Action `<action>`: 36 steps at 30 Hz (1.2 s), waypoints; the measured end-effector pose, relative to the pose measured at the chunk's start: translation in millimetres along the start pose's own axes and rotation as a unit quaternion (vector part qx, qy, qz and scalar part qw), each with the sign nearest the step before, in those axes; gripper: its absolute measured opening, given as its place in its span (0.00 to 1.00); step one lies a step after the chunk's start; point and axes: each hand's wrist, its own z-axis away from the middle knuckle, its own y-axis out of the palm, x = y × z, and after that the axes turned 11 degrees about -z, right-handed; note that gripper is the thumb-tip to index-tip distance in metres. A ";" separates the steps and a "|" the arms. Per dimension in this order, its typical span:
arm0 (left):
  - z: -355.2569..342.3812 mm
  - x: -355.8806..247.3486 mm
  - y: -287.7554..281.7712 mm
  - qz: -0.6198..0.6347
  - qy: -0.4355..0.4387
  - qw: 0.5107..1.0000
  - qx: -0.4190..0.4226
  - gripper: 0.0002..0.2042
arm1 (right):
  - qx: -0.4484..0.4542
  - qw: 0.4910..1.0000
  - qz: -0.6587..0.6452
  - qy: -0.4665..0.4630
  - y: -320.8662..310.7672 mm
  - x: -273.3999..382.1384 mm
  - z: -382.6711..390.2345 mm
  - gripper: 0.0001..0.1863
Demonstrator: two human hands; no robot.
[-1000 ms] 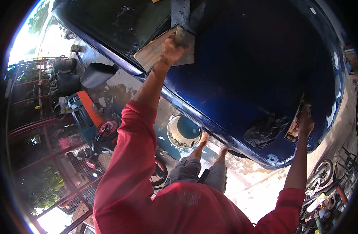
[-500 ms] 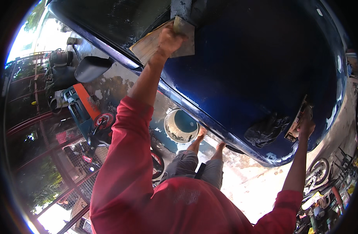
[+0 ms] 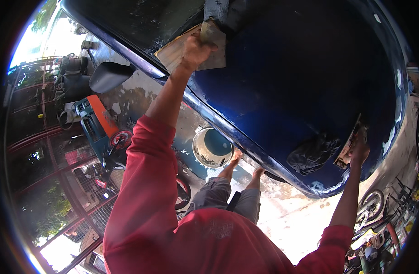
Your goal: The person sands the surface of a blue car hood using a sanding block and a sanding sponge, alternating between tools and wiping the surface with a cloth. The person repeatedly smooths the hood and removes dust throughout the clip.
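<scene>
In front of me spreads a dark blue car panel, scuffed white along its edges. My left hand is closed on flat tan sheets, stiff like paper or card, beside the dark glass. A bent piece stands up by its fingers. Over at the right, my right hand is closed around a narrow, dirty tan-and-brown flat piece, seen nearly edge-on above the panel. Its kind cannot be made out. A crumpled black plastic-like sheet lies on the panel just left of that hand.
A pale bucket stands on the floor by my feet. The car's side mirror juts out at the left, above an orange-and-teal case. Bicycles and clutter line the right side; a metal grille fence is at the left.
The view has shifted slightly. My right hand and its flat piece have moved a little to the right and down. My left hand keeps its hold on the tan sheets.
</scene>
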 end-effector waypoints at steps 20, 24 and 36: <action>-52.2 -68.3 28.0 -0.153 -0.067 0.983 0.073 0.25 | 0.002 0.999 0.018 0.044 -0.8 17.7 9.5 0.45; -76.5 -61.3 33.2 -0.102 -0.062 0.992 0.040 0.22 | -0.002 0.999 0.020 0.037 0.7 15.4 8.0 0.45; -190.9 -93.6 77.8 -0.203 -0.033 0.978 0.020 0.29 | -0.015 0.998 0.047 0.040 2.9 5.6 1.1 0.42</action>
